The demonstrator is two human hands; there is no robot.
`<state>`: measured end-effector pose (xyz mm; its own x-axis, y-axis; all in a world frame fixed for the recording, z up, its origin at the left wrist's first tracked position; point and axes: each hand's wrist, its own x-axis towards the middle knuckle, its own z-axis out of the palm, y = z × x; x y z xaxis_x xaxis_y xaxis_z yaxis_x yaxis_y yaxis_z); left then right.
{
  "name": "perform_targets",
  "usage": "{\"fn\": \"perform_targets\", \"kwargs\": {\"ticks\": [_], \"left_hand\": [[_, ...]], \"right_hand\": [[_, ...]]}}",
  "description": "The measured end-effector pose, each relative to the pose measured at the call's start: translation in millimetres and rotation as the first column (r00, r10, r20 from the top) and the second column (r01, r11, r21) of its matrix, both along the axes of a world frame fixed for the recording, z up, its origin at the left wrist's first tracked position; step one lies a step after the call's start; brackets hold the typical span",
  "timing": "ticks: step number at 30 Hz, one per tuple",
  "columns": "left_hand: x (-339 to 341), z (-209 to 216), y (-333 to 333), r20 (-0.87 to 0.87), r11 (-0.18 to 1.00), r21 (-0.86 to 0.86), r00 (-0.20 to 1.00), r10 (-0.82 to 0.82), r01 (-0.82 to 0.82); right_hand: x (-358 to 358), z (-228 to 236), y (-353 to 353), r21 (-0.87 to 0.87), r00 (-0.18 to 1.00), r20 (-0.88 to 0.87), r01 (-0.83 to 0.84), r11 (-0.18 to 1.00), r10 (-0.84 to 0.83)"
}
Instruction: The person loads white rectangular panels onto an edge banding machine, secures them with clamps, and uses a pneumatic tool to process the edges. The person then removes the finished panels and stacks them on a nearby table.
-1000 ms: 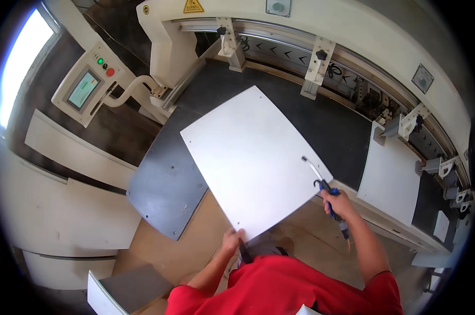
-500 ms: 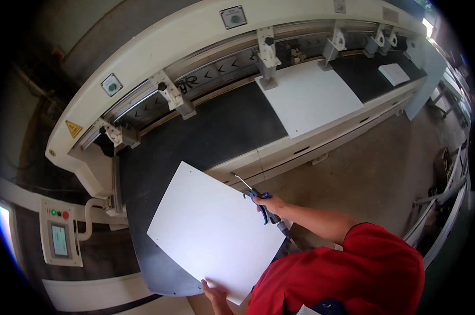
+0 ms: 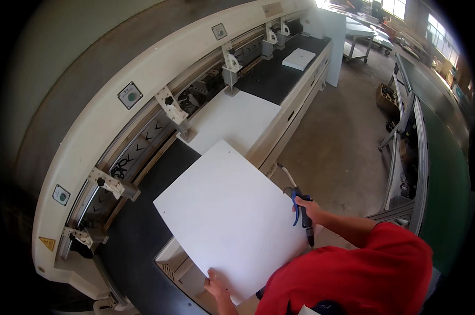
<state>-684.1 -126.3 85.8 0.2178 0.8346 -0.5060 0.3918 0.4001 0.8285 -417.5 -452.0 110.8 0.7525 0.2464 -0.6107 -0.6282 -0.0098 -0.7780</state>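
Observation:
A large white panel (image 3: 232,215) is held over the machine's front edge, tilted toward me. My left hand (image 3: 216,286) grips the panel's near bottom edge. My right hand (image 3: 312,210) is at the panel's right edge and is closed on a blue-handled air blow gun (image 3: 300,209), whose thin nozzle points up and left and whose hose end hangs down. The red sleeve and shoulder of my shirt fill the lower right.
A long cream machine (image 3: 143,79) with a black conveyor bed (image 3: 143,226) curves along the left. Another white panel (image 3: 232,123) lies on the bed further along, and a small white piece (image 3: 299,58) beyond it. A roller conveyor (image 3: 405,157) stands right of the concrete aisle.
My view has swung right along the machine. The panel has been lifted off the bed and pulled toward me, and both hands have kept their hold.

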Motion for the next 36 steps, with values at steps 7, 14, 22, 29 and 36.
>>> {"fn": "perform_targets", "kwargs": {"ticks": [7, 14, 22, 29, 36], "left_hand": [[191.4, 12.1, -54.9, 0.275, 0.869, 0.088, 0.827, -0.49, 0.486], [389.0, -7.7, -164.8, 0.032, 0.59, 0.237, 0.601, -0.799, 0.772], [589.0, 21.5, -335.0, -0.025, 0.511, 0.174, 0.522, -0.852, 0.842], [769.8, 24.6, -436.3, 0.083, 0.512, 0.174, 0.506, -0.859, 0.841], [970.9, -11.7, -549.3, 0.153, 0.562, 0.13, 0.544, -0.825, 0.817]], "right_hand": [[8.1, 7.3, -139.3, 0.041, 0.877, -0.014, 0.481, 0.876, -0.481], [66.0, -19.6, -269.7, 0.05, 0.644, 0.083, 0.759, 0.649, -0.76], [236.0, 26.5, -430.9, 0.044, 0.619, 0.106, 0.779, 0.626, -0.778], [417.4, 21.8, -546.9, 0.059, 0.594, 0.25, 0.779, 0.624, -0.765], [659.4, 28.8, -664.1, -0.035, 0.592, 0.379, 0.778, 0.628, -0.712]]}}
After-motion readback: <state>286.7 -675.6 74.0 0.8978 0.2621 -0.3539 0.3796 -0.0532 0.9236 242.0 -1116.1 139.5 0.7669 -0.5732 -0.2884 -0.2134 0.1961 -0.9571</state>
